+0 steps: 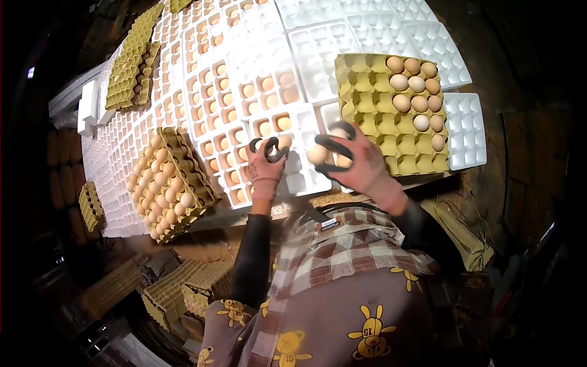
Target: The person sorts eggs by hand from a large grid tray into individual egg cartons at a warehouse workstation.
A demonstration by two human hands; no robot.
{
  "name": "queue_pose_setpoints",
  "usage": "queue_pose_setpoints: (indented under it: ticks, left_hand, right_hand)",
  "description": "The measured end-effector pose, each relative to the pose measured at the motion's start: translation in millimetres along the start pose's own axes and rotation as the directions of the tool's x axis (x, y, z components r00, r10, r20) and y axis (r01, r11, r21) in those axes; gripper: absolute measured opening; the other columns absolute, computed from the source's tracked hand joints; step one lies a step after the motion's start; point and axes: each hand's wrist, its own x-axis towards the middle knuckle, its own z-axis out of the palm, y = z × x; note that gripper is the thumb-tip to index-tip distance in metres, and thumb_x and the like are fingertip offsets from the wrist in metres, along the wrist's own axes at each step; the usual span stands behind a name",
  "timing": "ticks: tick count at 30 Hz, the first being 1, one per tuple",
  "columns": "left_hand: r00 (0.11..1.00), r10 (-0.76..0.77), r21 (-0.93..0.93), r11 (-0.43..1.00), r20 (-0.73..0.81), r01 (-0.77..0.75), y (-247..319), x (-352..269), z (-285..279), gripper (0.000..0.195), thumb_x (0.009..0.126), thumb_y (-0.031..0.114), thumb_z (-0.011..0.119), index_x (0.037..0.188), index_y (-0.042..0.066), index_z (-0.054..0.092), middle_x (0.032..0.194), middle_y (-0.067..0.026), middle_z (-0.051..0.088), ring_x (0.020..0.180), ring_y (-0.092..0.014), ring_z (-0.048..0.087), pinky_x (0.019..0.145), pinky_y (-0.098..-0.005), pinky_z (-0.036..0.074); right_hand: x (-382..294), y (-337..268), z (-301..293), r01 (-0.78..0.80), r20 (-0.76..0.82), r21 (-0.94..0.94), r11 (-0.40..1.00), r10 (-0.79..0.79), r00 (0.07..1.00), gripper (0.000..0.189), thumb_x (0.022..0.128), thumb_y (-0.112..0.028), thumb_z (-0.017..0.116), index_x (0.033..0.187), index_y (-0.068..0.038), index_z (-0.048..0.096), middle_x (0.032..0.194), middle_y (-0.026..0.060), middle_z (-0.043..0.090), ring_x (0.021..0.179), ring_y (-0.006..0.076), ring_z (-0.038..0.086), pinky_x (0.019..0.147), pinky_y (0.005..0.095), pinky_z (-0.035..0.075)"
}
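Both hands wear pink gloves with dark fingertips. My left hand point(267, 167) has its fingers curled round eggs at a white foam egg tray point(305, 183), one egg point(284, 142) showing by the fingertips. My right hand point(355, 158) grips several eggs, among them a pale brown egg point(317, 154), in the air between that tray and a yellow pulp egg tray point(399, 142). Brown and cream eggs point(419, 103) fill part of the pulp tray's right side; its left cups hold none. Neighbouring foam trays hold eggs in square pockets. Glare washes out part of the upper middle.
A stack of pulp trays topped with eggs point(160, 179) stands at the left. Behind it lie more pulp trays point(133, 64) and white foam blocks point(87, 108). Foam trays without eggs point(465, 130) lie at the right. More pulp trays point(176, 284) are stacked below the table's edge.
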Motion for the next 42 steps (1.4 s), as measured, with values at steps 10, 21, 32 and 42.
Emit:
queue_pose_setpoints:
  ticks: [10,21,32,42]
  left_hand:
    - [0.967,0.233,0.095,0.965,0.103,-0.243,-39.3,-43.2,1.8,0.062,0.074,0.017,0.071,0.132,0.008,0.053,0.142,-0.0174,0.043,0.129,-0.037,0.041,0.106,-0.0495,0.032]
    - [0.969,0.227,-0.081,0.969,-0.093,-0.235,-17.1,-27.8,-0.6,0.054,0.078,0.007,0.067,0.131,0.005,0.056,0.131,-0.0181,0.054,0.121,-0.038,0.049,0.102,-0.0475,0.039]
    - [0.674,0.698,-0.16,0.714,0.243,-0.681,244.9,59.4,116.9,0.054,0.068,0.019,0.077,0.119,0.012,0.063,0.119,-0.0121,0.059,0.115,-0.036,0.049,0.1,-0.0451,0.043]
    - [0.778,0.545,0.138,0.784,0.314,-0.605,295.6,79.8,105.7,0.051,0.075,0.025,0.076,0.119,0.013,0.053,0.119,-0.0129,0.053,0.094,-0.035,0.064,0.077,-0.0445,0.053]
  right_hand:
    - [31.1,22.7,122.3,-0.196,-0.062,-0.439,0.877,0.188,0.98,0.054,0.08,-0.031,0.069,0.132,-0.024,0.056,0.134,0.0149,0.048,0.111,0.0316,0.056,0.09,0.0415,0.048]
    - [-29.7,22.4,-47.7,-0.269,-0.519,0.214,0.939,0.342,0.783,0.055,0.073,-0.022,0.075,0.124,-0.006,0.059,0.122,0.0187,0.058,0.107,0.0379,0.058,0.093,0.0461,0.047]
    - [-51.8,157.7,-157.5,-0.14,-0.296,0.712,0.688,0.474,0.829,0.032,0.085,-0.024,0.071,0.107,-0.003,0.061,0.093,0.0043,0.064,0.085,0.0143,0.062,0.074,0.0297,0.052]
    - [13.0,164.4,-168.6,-0.011,-0.037,-0.504,0.864,-0.008,0.999,0.04,0.073,-0.025,0.075,0.109,-0.012,0.064,0.106,0.0121,0.061,0.093,0.0323,0.063,0.079,0.043,0.052]
